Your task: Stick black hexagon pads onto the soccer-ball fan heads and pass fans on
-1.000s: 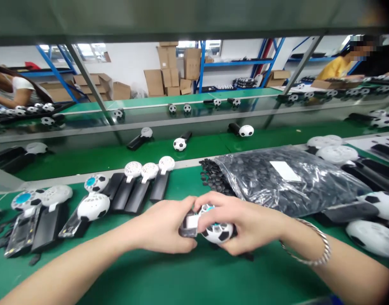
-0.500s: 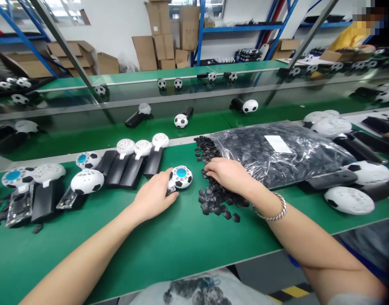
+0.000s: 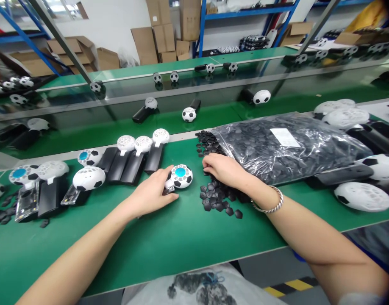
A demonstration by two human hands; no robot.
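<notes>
fan (image 3: 181, 176) left of chips (image 3: 217, 195), bag (image 3: 283, 146) behind

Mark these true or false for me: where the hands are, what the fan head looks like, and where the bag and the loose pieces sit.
1. The left hand rests on the football-patterned fan lying on the green mat. True.
2. The right hand is lifted clear of the black pieces. False: it is down in the pile.
3. The fan's centre is red. False: it is blue.
4. The plastic bag lies beyond the right hand. True.
</notes>
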